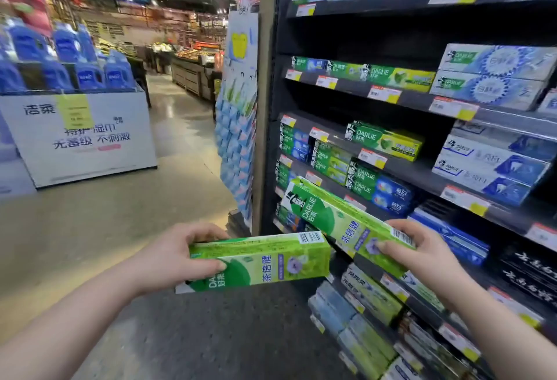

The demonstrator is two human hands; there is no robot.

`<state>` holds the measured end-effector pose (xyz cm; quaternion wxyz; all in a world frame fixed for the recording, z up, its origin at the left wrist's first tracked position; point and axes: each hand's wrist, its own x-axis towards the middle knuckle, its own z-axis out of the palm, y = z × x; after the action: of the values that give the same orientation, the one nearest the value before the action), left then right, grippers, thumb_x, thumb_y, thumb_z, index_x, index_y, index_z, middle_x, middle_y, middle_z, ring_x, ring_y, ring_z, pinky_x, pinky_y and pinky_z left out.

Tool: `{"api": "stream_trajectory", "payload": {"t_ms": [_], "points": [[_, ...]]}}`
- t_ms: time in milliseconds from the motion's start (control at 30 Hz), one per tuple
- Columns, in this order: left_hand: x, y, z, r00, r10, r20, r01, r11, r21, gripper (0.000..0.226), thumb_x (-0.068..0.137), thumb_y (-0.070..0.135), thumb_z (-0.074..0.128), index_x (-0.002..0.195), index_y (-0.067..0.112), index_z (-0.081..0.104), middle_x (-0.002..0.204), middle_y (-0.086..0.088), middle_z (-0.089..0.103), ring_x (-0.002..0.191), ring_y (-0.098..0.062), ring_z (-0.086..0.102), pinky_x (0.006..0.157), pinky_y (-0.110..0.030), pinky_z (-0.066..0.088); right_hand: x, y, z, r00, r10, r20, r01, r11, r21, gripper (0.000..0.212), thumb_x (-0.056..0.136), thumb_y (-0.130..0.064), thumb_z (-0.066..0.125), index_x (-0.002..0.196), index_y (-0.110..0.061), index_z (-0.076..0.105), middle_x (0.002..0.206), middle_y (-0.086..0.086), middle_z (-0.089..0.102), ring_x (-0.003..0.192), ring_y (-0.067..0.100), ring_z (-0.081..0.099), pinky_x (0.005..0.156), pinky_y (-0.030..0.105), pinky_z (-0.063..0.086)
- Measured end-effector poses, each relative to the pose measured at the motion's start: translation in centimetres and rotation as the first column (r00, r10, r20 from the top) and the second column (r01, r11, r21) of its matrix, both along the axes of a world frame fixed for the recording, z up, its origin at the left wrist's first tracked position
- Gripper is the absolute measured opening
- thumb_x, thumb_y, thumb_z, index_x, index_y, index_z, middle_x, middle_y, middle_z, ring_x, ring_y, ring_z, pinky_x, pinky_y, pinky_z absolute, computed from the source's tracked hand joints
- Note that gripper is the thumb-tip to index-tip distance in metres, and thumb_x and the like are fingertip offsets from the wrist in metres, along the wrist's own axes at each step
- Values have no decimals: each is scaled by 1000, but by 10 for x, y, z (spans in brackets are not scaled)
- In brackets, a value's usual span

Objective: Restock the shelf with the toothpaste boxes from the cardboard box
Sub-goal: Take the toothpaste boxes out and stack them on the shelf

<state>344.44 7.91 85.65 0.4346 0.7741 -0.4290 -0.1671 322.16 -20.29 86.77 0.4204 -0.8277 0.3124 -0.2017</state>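
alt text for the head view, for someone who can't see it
The left hand grips a level green box and the right hand a tilted green box, both Darlie toothpaste, before a dark shelf stocked with toothpaste. Across the aisle, blue bottles stand on a display.

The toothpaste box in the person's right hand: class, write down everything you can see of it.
The toothpaste box is a long green carton that looks like card, printed with DARLIE, a top-hatted figure, Chinese characters, a purple flower and a white barcode. It is tilted with its left end higher, in front of the shelves. The right hand holds its lower right end, thumb on the front.
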Motion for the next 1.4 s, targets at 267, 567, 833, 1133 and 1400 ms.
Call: {"api": "stream_trajectory", "payload": {"t_ms": [267, 567, 833, 1133, 1400], "points": [[112, -21, 15, 999, 7, 47, -8, 1000, 17, 46, 42, 53, 68, 88, 54, 62, 93, 25, 67, 84, -2, 65, 75, -23, 54, 109, -20, 31, 1000, 11, 8, -10, 997, -73, 37, 76, -34, 69, 108, -33, 52, 117, -9, 51, 108, 15, 52, 93, 32, 39], [244, -112, 27, 996, 10, 93, -16, 998, 66, 45, 47, 46, 69, 92, 47, 64, 92, 17, 72, 84, -6, 68, 76, -21, 54, 255, -123, 38, 997, 47, 57, -39, 991, -124, 50, 75, -34, 69, 121, -24, 52, 125, -4, 52, 111, 14, 49, 88, 29, 36], [348, -210, 51, 994, 22, 111, -28, 998, 53, 42, 45, 48, 71, 87, 45, 68, 93, 27, 69, 85, 0, 66, 74, -16, 51, 362, -227, 62, 994, -12, 108, 22, 995, -97, 45, 67, -41, 72, 108, -26, 59, 111, 2, 65, 74, 12, 57, 65, 28, 46], [449, -306, 43, 972, -167, 163, 151, 983, 109, 32, 75, 17, 72, 93, 41, 60, 93, 17, 65, 85, 19, 54, 66, -6, 47, 439, -300, 50, 977, -182, 107, 194, 975, -112, 40, 69, -32, 76, 105, -20, 61, 105, 2, 65, 89, 18, 61, 71, 27, 44], [565, -380, 37, 904, -396, 160, 387, 918, 83, 34, 76, 14, 71, 92, 41, 60, 93, 45, 54, 87, 16, 55, 68, -2, 43, 519, -350, 33, 910, -395, 129, 403, 914, -40, 33, 73, -25, 73, 102, -20, 59, 100, 7, 63, 78, 19, 57, 73, 36, 48]]}}
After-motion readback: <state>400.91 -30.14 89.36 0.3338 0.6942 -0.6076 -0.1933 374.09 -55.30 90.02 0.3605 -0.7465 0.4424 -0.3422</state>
